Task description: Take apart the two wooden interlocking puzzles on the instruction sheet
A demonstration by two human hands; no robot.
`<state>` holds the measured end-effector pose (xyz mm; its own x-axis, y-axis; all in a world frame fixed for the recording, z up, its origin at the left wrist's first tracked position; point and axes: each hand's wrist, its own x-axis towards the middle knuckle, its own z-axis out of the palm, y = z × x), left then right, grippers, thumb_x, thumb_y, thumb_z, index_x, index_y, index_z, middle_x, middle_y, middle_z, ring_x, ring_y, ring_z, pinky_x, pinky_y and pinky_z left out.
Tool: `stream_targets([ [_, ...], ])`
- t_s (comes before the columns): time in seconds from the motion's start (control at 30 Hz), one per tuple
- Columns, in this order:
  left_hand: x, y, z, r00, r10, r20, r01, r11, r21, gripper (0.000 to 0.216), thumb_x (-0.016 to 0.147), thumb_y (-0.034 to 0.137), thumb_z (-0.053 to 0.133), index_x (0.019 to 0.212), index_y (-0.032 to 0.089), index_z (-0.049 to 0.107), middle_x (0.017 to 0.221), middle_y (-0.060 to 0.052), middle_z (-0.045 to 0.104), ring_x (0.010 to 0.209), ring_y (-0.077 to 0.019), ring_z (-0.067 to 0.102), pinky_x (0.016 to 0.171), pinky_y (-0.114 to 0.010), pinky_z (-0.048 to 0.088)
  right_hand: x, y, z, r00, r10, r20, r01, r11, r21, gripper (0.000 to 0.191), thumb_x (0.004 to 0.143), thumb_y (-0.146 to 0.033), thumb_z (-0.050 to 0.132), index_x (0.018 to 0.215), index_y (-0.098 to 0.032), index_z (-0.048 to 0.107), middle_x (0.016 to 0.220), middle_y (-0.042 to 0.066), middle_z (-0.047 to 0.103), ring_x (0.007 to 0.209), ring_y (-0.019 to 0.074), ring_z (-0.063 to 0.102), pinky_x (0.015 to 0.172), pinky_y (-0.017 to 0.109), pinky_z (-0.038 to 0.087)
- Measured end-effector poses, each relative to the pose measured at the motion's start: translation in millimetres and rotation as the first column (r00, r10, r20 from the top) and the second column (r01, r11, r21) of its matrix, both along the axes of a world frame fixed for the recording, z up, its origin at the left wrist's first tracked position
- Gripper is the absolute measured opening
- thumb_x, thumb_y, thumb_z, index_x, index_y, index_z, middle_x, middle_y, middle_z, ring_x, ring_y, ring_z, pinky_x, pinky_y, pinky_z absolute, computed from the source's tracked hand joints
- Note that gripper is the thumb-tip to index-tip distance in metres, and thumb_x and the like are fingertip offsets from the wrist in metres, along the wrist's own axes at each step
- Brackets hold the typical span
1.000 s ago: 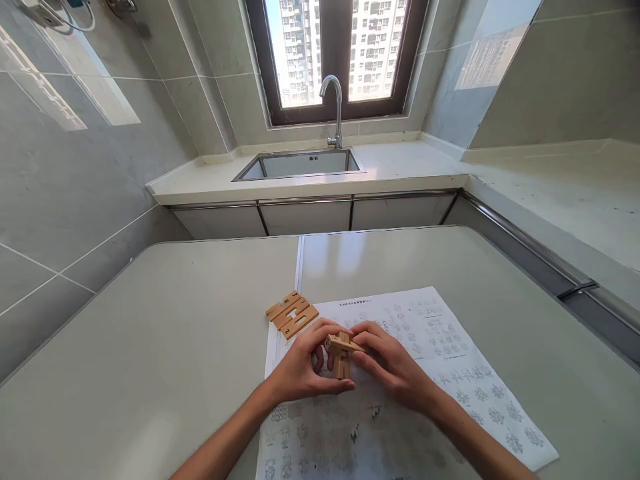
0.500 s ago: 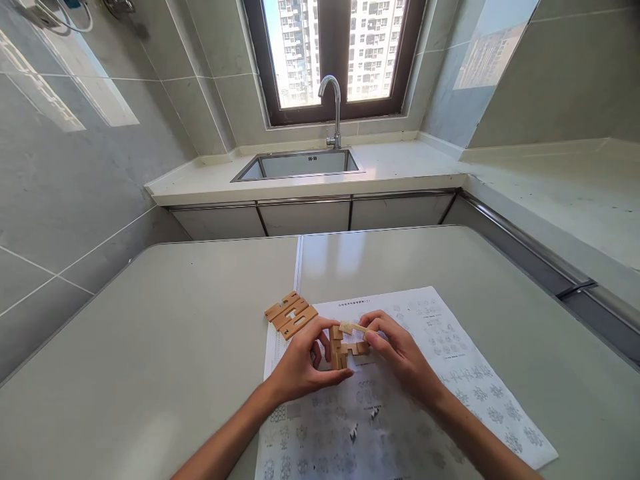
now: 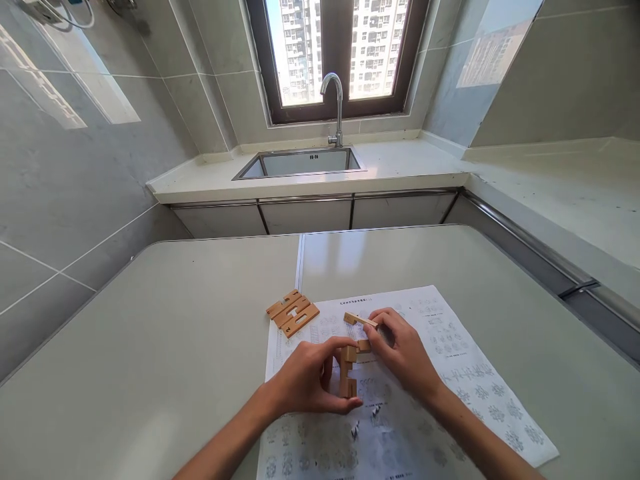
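Note:
My left hand (image 3: 307,380) is closed on a notched wooden puzzle piece (image 3: 348,370) that stands upright over the printed instruction sheet (image 3: 450,373). My right hand (image 3: 405,353) pinches a thin wooden bar (image 3: 359,320) between thumb and fingers, lifted slightly above and behind the upright piece. A short wooden block (image 3: 363,346) juts from the upright piece towards my right hand. Three more notched wooden pieces (image 3: 293,313) lie side by side on the table, at the sheet's far left corner.
The pale table (image 3: 165,347) has a seam down its middle. Behind it runs a counter with a steel sink (image 3: 303,163) and a tap (image 3: 336,107) under a window. A second counter (image 3: 565,193) runs along the right. Tiled wall on the left.
The joined wooden pieces came apart: my right hand drew the thin bar up and away to the right, while my left hand lowered the upright piece towards me.

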<state>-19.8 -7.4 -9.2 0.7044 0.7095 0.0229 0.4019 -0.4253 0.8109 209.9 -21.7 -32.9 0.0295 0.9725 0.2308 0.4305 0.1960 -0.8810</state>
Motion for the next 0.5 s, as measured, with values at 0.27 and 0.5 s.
stream_targets([
  [0.27,3.0,2.4,-1.8,0.991,0.108,-0.074,-0.104,0.993,0.054,0.075,0.072,0.043,0.089,0.137,0.026,0.057,0.057,0.012,0.053,0.049,-0.0118,0.053,0.052,-0.022,0.041,0.2,-0.7,-3.2,0.996,0.043,0.082,-0.045,0.999,0.015,0.024,0.103,-0.040,0.055,0.085,-0.024,0.060,0.103,0.009,0.067,0.096,0.0271,0.065,0.085,0.040,0.054],
  [0.5,4.9,1.6,-5.9,0.971,0.206,-0.123,-0.179,0.963,0.200,0.068,0.081,0.040,0.082,0.141,0.025,0.053,0.078,0.004,0.068,0.061,-0.0164,0.063,0.058,-0.026,0.046,-1.3,-2.4,-1.9,0.984,0.063,0.165,-0.070,0.997,0.037,0.015,0.100,-0.033,0.058,0.089,-0.024,0.061,0.107,0.010,0.065,0.100,0.0278,0.064,0.087,0.043,0.055],
])
